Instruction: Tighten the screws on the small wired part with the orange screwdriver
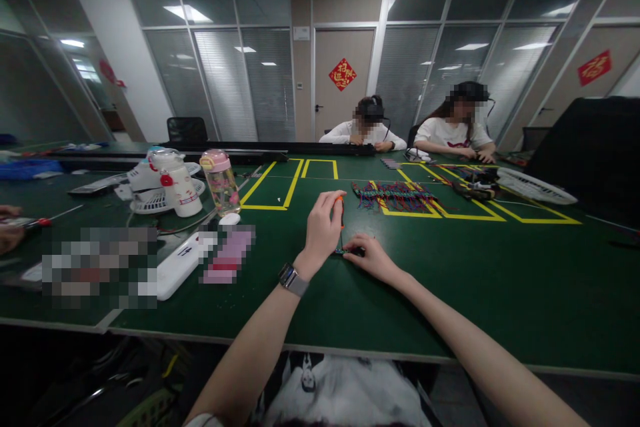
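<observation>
My left hand (324, 227), with a watch on its wrist, is closed round the orange handle of a screwdriver (342, 217). The shaft points straight down, and its tip meets a small circuit board (339, 252) lying on the green table. From the right, my right hand (367, 255) pinches the board's edge, where a dark part shows at the fingertips. The details of the board are too small to make out. Beyond my hands lies a row of small boards with red and blue wires (400, 196).
Left of me are a pink-lidded bottle (220, 180), a white jug (180, 187), a long white case (183, 267) and a white basket. Another person's hand (11, 230) is at the far left. Two people sit across the table (475, 293), which bears yellow tape outlines.
</observation>
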The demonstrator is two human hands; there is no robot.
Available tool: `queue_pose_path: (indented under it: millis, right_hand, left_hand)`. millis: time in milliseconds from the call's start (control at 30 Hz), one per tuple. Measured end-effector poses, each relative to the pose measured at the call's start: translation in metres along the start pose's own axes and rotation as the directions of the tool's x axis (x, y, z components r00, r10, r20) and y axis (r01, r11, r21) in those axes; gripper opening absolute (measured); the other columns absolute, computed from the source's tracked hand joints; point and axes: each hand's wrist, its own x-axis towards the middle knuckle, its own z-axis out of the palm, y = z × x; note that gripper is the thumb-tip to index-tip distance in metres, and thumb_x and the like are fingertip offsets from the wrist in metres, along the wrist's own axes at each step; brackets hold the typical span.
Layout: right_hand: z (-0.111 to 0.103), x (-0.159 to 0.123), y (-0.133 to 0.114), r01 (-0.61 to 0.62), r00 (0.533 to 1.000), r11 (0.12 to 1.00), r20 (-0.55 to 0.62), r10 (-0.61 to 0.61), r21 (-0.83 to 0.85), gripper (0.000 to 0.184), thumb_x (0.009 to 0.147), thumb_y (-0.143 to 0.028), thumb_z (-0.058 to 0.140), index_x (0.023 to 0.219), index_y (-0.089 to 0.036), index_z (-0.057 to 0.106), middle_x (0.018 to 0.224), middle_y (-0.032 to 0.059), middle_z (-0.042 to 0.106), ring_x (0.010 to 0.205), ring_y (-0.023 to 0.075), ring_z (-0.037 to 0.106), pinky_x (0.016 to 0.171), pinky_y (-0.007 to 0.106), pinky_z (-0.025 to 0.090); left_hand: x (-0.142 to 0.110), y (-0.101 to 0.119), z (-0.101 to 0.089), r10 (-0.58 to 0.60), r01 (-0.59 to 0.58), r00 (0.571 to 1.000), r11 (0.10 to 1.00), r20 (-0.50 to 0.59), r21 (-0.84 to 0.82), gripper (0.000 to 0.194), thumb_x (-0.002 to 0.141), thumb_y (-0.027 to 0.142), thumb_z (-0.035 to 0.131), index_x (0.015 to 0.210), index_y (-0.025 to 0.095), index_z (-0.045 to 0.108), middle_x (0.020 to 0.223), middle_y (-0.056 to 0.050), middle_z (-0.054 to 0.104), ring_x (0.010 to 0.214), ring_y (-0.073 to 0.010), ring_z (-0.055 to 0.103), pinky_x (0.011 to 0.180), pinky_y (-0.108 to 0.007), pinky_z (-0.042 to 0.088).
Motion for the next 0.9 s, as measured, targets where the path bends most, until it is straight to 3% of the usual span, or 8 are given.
queue_pose_path:
  millis: [133, 200, 400, 500, 633, 733, 800, 900]
  right_hand:
    - [0.0, 0.0, 0.001, 0.008, 1.0, 1.0, 0.003, -0.008, 0.005, 0.01, 0.078, -0.021, 0.067, 0.087, -0.018, 0.071, 0.084, 0.005, 0.064, 0.083, 0.0196, 0.058, 0.077, 0.033, 0.045]
    - [0.0, 0.0, 0.002, 0.012, 1.0, 1.0, 0.002, -0.012, 0.005, 0.01, 0.078, -0.022, 0.067, 0.087, -0.018, 0.071, 0.084, 0.005, 0.064, 0.083, 0.0197, 0.058, 0.077, 0.033, 0.044]
    - [-0.001, 0.0, 0.0, 0.0, 1.0, 1.0, 0.001, 0.0, -0.004, 0.011, 0.078, -0.022, 0.067, 0.087, -0.017, 0.071, 0.084, 0.0049, 0.064, 0.083, 0.0196, 0.058, 0.077, 0.033, 0.044]
    - [-0.001, 0.0, -0.002, 0.0, 1.0, 1.0, 0.002, 0.0, 0.0, 0.01, 0.078, -0.021, 0.067, 0.087, -0.017, 0.071, 0.084, 0.0052, 0.064, 0.083, 0.0195, 0.058, 0.077, 0.033, 0.045]
    - [-0.002, 0.0, -0.003, 0.004, 1.0, 1.0, 0.007, -0.004, 0.01, 0.01, 0.079, -0.021, 0.067, 0.087, -0.017, 0.071, 0.084, 0.0054, 0.064, 0.083, 0.019, 0.057, 0.076, 0.031, 0.045]
    - [-0.002, 0.0, -0.003, 0.006, 1.0, 1.0, 0.005, -0.006, 0.0, 0.01, 0.079, -0.021, 0.067, 0.087, -0.017, 0.071, 0.083, 0.0051, 0.064, 0.081, 0.0188, 0.057, 0.074, 0.031, 0.045]
    - [-0.001, 0.0, -0.002, 0.007, 1.0, 1.0, 0.001, -0.007, -0.006, 0.01, 0.079, -0.021, 0.067, 0.087, -0.017, 0.071, 0.082, 0.005, 0.064, 0.081, 0.0188, 0.057, 0.074, 0.031, 0.044]
    - [-0.001, 0.0, -0.001, 0.005, 1.0, 1.0, 0.004, -0.005, 0.002, 0.011, 0.079, -0.022, 0.067, 0.087, -0.017, 0.071, 0.083, 0.0052, 0.064, 0.082, 0.0191, 0.057, 0.075, 0.031, 0.044]
  left_hand:
    - [0.004, -0.003, 0.002, -0.145, 0.173, 0.983, 0.936, 0.112, -0.307, 0.024, 0.092, 0.021, 0.047, 0.111, 0.018, 0.062, 0.107, -0.008, 0.066, 0.095, -0.0174, 0.064, 0.085, -0.031, 0.05]
    - [0.005, -0.005, 0.002, -0.189, 0.229, 0.972, 0.9, 0.141, -0.37, 0.02, 0.087, 0.02, 0.054, 0.104, 0.017, 0.065, 0.102, -0.008, 0.067, 0.089, -0.0163, 0.065, 0.079, -0.029, 0.052]
    - [0.004, -0.004, -0.003, -0.102, 0.098, 0.994, 0.992, -0.049, -0.083, 0.011, 0.081, 0.025, 0.064, 0.089, 0.02, 0.07, 0.094, -0.005, 0.06, 0.088, -0.0156, 0.059, 0.078, -0.028, 0.049]
    - [0.004, -0.002, -0.003, -0.097, 0.096, 0.995, 0.985, -0.006, -0.141, 0.021, 0.09, 0.025, 0.052, 0.1, 0.022, 0.069, 0.104, -0.006, 0.062, 0.097, -0.0169, 0.06, 0.087, -0.03, 0.047]
    - [0.006, -0.003, 0.001, -0.243, 0.309, 0.95, 0.803, 0.193, -0.51, 0.028, 0.09, 0.026, 0.05, 0.112, 0.019, 0.065, 0.114, -0.009, 0.067, 0.102, -0.0201, 0.064, 0.087, -0.034, 0.05]
    - [0.008, -0.006, 0.002, -0.311, 0.383, 0.923, 0.692, 0.226, -0.613, 0.028, 0.082, 0.027, 0.061, 0.107, 0.017, 0.067, 0.108, -0.011, 0.069, 0.097, -0.0208, 0.066, 0.084, -0.034, 0.051]
    - [0.008, -0.008, 0.002, -0.321, 0.365, 0.929, 0.716, 0.183, -0.596, 0.025, 0.078, 0.026, 0.066, 0.101, 0.016, 0.069, 0.1, -0.01, 0.071, 0.092, -0.0192, 0.066, 0.083, -0.033, 0.051]
    - [0.008, -0.011, -0.001, -0.27, 0.273, 0.96, 0.863, 0.067, -0.426, 0.018, 0.076, 0.024, 0.068, 0.093, 0.018, 0.071, 0.095, -0.007, 0.069, 0.086, -0.0164, 0.065, 0.079, -0.029, 0.051]
